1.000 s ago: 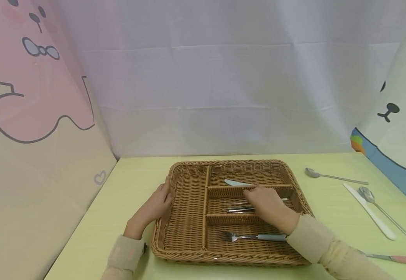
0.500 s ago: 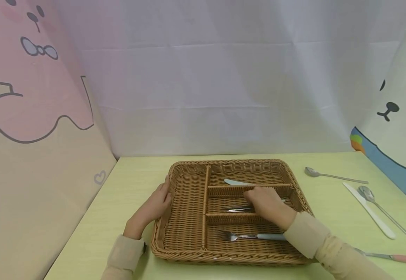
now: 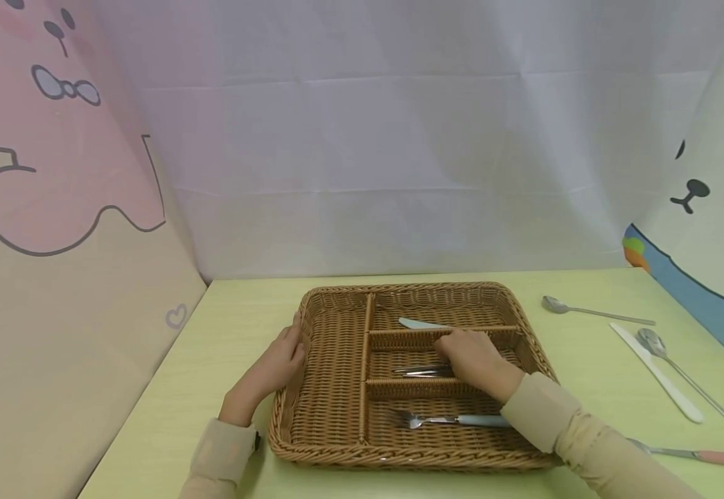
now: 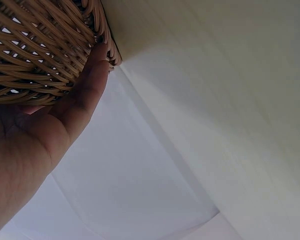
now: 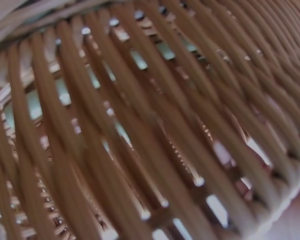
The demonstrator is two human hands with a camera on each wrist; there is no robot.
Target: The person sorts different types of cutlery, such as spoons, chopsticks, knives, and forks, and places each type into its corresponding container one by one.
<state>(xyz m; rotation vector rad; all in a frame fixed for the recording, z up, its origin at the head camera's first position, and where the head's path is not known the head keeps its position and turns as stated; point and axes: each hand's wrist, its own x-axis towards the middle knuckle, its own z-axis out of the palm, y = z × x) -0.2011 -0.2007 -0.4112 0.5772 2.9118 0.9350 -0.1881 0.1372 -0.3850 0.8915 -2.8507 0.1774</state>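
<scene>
A brown wicker cutlery basket (image 3: 330,374) with several compartments stands on the table. My left hand (image 3: 274,364) rests against its left side; in the left wrist view the left fingers (image 4: 92,82) lie along the outer wall. My right hand (image 3: 470,357) reaches down into the middle compartment, over slim metal utensils (image 3: 424,372) whose tips poke out to its left. The right fingertips are hidden, so a grip on them cannot be seen. Wicker strands fill the right wrist view, with a pale green piece (image 5: 35,102) showing through. A fork (image 3: 443,421) with a pale blue handle lies in the front compartment.
A pale blue knife tip (image 3: 420,324) shows in the back compartment. To the basket's right lie a short spoon (image 3: 592,313), a white knife (image 3: 657,374), a long spoon (image 3: 698,388) and a pink-handled utensil (image 3: 711,457). Cloth walls surround the yellow table (image 3: 243,305).
The metal utensils under my right hand have drawn closer together, toward the front of their compartment. A pale end right of that hand is out of sight now. My left hand stays put.
</scene>
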